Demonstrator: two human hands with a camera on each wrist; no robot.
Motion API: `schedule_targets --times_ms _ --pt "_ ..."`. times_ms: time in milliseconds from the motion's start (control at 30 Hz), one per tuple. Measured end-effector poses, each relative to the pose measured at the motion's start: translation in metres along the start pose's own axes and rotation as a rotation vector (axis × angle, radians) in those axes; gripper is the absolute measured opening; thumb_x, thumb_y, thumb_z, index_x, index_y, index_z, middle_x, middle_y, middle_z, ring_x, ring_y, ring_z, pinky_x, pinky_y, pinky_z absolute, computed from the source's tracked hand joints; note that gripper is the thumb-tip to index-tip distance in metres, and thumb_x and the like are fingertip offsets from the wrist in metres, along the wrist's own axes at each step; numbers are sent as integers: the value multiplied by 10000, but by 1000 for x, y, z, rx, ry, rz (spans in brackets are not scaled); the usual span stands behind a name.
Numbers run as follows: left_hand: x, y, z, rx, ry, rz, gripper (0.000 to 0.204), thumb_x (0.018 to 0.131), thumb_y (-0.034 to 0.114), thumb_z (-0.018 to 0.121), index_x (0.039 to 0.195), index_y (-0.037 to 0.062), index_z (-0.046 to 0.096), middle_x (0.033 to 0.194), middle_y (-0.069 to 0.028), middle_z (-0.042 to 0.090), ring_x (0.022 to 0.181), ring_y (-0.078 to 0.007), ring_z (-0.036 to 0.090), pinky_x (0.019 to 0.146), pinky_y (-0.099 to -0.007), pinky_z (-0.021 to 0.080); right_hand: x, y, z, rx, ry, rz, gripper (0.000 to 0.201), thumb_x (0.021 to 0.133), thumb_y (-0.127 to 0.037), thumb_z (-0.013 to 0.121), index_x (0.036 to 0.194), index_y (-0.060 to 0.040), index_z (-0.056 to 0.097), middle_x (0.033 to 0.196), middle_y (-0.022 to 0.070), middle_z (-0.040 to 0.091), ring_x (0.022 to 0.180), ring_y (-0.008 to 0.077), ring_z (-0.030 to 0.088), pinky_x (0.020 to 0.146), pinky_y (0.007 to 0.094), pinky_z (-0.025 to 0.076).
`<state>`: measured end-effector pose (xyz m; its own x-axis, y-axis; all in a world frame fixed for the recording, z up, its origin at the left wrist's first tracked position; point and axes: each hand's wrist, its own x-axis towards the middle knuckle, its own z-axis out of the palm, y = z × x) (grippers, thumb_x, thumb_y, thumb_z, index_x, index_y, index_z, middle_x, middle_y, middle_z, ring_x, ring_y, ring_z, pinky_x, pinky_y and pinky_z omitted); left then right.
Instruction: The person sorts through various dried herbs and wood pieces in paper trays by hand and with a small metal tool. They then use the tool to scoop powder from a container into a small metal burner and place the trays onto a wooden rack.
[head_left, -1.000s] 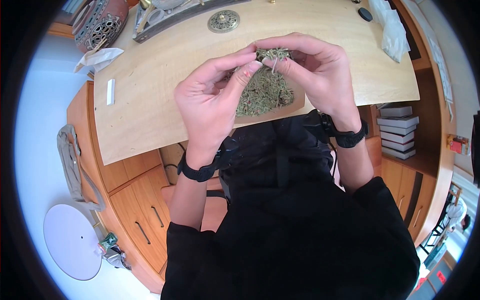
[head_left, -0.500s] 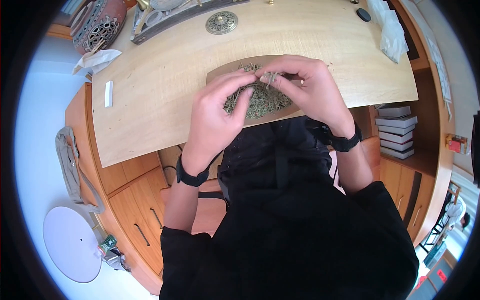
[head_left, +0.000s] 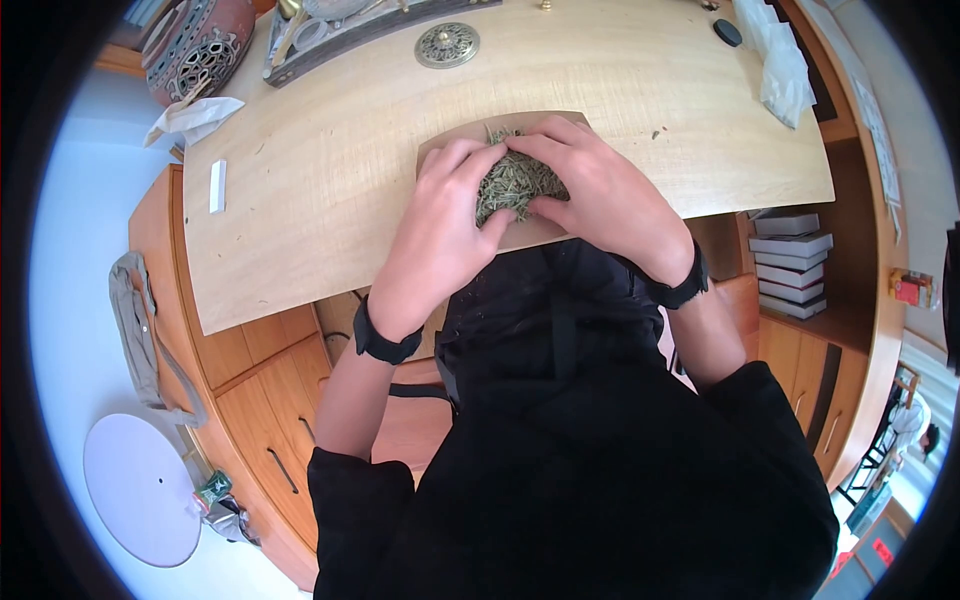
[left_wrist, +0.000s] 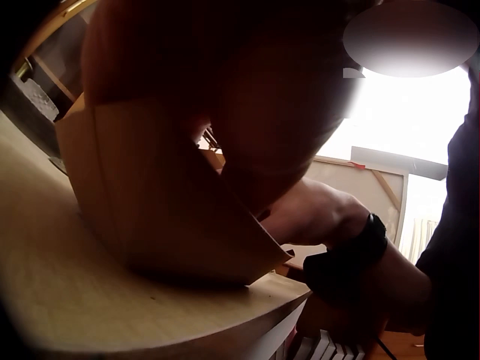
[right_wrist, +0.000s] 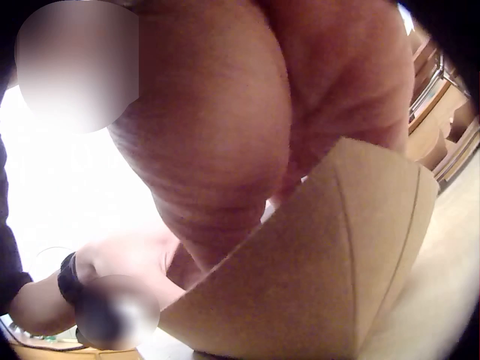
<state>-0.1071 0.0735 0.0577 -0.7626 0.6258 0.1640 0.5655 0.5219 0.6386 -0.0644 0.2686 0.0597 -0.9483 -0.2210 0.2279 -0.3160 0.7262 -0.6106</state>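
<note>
A heap of dried green herbs (head_left: 518, 185) fills the brown paper tray (head_left: 525, 236) near the desk's front edge. My left hand (head_left: 440, 215) curls round the heap's left side, and my right hand (head_left: 612, 195) does the same on the right. Their index fingertips meet at the far side of the herbs; the thumbs come close together on the near side. Both wrist views show the tray's folded outer wall, the left wrist tray wall (left_wrist: 157, 202) and the right wrist tray wall (right_wrist: 300, 262), with the hands reaching down inside. The fingertips are hidden there.
Beyond the tray lies a pierced brass disc (head_left: 447, 45), with a dark tool tray (head_left: 310, 60) to its left. A white stick-like block (head_left: 218, 186) lies at left. Plastic bags (head_left: 785, 80) and a black round lid (head_left: 727, 33) are at far right.
Both hands have come down from above the tray, where they held a clump of herbs, into the heap. They now cup it from both sides, and the clump no longer shows separately.
</note>
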Motion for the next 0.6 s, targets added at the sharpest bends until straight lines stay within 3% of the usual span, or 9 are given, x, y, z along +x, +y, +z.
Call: schedule_targets --times_ms 100,167,200,267,467,600 --pt "3 -5 0 -74 30 -17 498 736 17 808 1207 -24 652 1133 -165 651 1042 -324 638 921 -385 510 3 5 -2 39 -1 -16 459 732 27 747 1181 -11 663 1158 164 637 1097 382 606 943 426 530" --pt "3 -6 -1 -105 47 -38 379 749 2 796 1115 -21 699 1002 -155 699 885 -276 688 802 -342 537 4 7 -4 68 -2 -33 428 738 30 741 1158 -17 674 1144 173 650 1059 384 620 932 427 531" --pt "4 -5 -2 -106 47 -37 379 749 2 796 1115 -21 699 1002 -155 699 885 -276 688 802 -342 537 5 6 -7 83 -11 -35 394 738 35 734 1126 -12 683 1107 172 661 1034 381 628 912 426 535" --pt "5 0 -7 -207 55 -79 280 746 -11 767 1019 -36 711 928 -213 703 878 -387 681 818 -417 541 8 6 -10 98 -19 -38 360 739 40 728 1093 -6 691 1070 172 672 1010 378 637 893 424 539" --pt "16 13 -29 -79 -21 -45 243 795 -12 731 1036 -41 730 880 -254 696 728 -377 686 707 -384 552 18 0 -22 44 19 -130 300 755 31 712 1053 -9 712 960 168 695 876 362 674 802 405 559" --pt "22 17 -39 -155 -34 -57 226 815 -4 721 1037 -43 735 813 -267 671 657 -358 672 662 -366 541 24 -11 -38 40 41 -135 322 768 15 715 1087 -22 734 933 171 722 789 337 697 746 379 575"
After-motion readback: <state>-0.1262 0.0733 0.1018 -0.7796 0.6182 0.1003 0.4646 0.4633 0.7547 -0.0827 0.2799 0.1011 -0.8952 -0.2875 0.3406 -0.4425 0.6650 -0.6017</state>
